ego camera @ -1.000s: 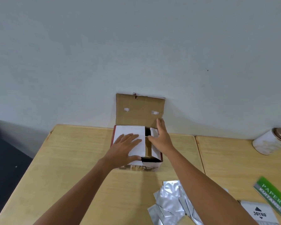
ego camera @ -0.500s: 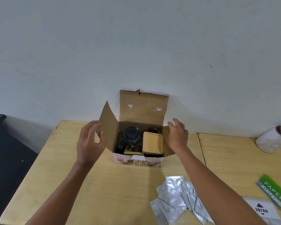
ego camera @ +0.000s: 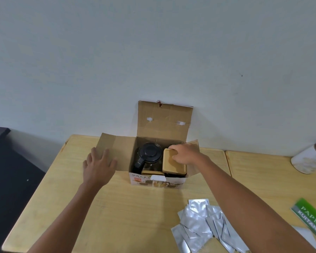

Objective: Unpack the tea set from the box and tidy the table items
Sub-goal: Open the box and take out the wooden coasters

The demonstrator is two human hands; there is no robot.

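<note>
Booklet (ego camera: pixel 313 220) reads "PAPERL… KUITANSI"; red print marks box (ego camera: pixel 157 181).

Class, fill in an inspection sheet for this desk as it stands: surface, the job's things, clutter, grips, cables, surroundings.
Surface: pale wooden table, second table abutting on the right.
Job's things: cardboard box open, flaps spread; black-lidded glass teapot and wooden-lidded item inside.
Clutter: silver foil sachets, green booklet, white tin on its side.
Grips: left hand flat on the left flap; right hand fingers on the wooden lid's far edge.
Cables: nothing seen.
Surroundings: plain wall, dark furniture at left.
</note>
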